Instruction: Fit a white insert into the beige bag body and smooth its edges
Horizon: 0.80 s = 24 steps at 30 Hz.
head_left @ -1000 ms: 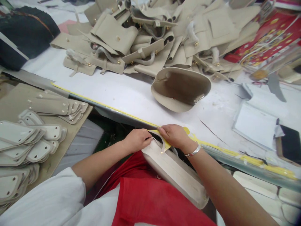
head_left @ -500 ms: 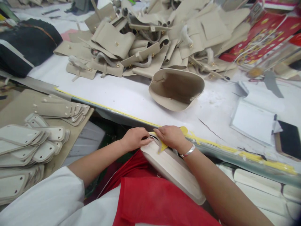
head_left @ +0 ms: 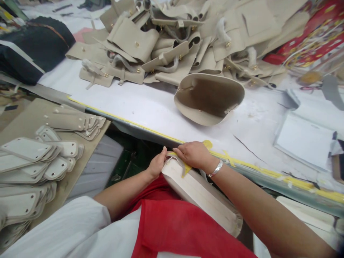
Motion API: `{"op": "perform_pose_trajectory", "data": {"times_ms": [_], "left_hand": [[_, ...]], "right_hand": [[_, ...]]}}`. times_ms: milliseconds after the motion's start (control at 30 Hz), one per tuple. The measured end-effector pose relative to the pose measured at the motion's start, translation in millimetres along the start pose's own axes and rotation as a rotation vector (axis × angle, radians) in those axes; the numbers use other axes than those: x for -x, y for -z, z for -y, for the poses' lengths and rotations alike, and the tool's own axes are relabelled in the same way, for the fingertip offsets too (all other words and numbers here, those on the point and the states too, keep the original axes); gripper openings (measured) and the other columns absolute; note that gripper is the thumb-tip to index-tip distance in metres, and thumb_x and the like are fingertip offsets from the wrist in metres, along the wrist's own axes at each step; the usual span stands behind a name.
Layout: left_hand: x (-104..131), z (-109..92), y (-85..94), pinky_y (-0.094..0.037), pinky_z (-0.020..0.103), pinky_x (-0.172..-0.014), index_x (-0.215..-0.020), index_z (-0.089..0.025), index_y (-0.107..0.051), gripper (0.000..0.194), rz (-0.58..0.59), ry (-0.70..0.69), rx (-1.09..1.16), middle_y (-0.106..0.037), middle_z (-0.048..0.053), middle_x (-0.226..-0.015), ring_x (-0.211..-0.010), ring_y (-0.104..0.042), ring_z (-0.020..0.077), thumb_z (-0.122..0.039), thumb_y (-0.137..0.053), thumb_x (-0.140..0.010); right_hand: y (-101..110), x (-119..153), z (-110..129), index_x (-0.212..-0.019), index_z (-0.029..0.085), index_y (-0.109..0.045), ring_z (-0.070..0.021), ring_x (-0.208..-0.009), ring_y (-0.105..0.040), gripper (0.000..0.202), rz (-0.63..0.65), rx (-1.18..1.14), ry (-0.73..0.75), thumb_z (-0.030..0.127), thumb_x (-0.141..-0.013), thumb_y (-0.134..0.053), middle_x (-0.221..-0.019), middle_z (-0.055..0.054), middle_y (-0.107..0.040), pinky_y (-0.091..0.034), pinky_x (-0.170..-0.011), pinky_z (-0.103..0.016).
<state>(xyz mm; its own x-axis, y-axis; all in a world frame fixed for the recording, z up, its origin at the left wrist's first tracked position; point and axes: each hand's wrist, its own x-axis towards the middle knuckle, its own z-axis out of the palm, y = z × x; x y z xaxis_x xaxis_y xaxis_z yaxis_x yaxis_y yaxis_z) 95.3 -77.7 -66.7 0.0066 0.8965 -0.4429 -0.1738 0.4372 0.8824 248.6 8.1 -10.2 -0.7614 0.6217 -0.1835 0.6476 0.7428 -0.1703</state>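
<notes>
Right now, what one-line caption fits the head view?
Both hands, left hand and right hand, press a cream bag panel against the table edge, beige leather pieces piled beyond.

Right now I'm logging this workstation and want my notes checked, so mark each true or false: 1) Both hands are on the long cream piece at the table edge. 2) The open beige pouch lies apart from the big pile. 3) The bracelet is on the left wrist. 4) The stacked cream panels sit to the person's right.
1) True: the left hand and the right hand both grip the near end of the long cream piece at the table edge.
2) False: the open beige pouch rests against the front of the pile.
3) False: the bracelet is on the right wrist.
4) False: the stacked cream panels lie to the left.
</notes>
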Motion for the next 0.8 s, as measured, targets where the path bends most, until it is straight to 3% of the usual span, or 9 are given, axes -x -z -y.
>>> {"op": "perform_pose_trajectory", "data": {"times_ms": [233, 500, 800], "left_hand": [[7.4, 4.9, -1.1, -0.044, 0.025, -0.065, -0.08, -0.015, -0.067, 0.046, -0.026, 0.034, 0.074, -0.066, 0.001, -0.071, -0.067, -0.059, 0.0152, -0.056, -0.046, -0.083], [19.0, -9.2, -10.4, -0.04, 0.021, -0.057, -0.07, -0.011, -0.063, 0.045, -0.027, 0.048, 0.156, -0.06, 0.002, -0.065, -0.06, -0.05, 0.0105, -0.056, -0.061, -0.074], [18.2, -3.3, -4.2, -0.041, 0.023, -0.063, -0.081, -0.011, -0.063, 0.044, 0.017, 0.089, 0.152, -0.06, 0.003, -0.073, -0.065, -0.051, 0.0114, -0.055, -0.062, -0.074]], "right_hand": [[1.5, 0.6, -1.8, -0.081, 0.017, -0.066, -0.0206, -0.075, -0.063, 0.059, -0.012, 0.008, 0.089, 0.047, -0.095, -0.017, -0.083, -0.008, -0.069, -0.033, -0.06, -0.029], [3.6, 1.4, -5.0, -0.077, 0.017, -0.065, -0.0191, -0.071, -0.062, 0.058, -0.016, -0.017, 0.188, 0.045, -0.096, -0.018, -0.08, -0.007, -0.069, -0.031, -0.058, -0.028], [7.9, 3.0, -7.0, -0.076, 0.018, -0.064, -0.0193, -0.069, -0.062, 0.055, 0.012, -0.028, 0.223, 0.043, -0.096, -0.02, -0.077, -0.007, -0.068, -0.029, -0.056, -0.028]]}}
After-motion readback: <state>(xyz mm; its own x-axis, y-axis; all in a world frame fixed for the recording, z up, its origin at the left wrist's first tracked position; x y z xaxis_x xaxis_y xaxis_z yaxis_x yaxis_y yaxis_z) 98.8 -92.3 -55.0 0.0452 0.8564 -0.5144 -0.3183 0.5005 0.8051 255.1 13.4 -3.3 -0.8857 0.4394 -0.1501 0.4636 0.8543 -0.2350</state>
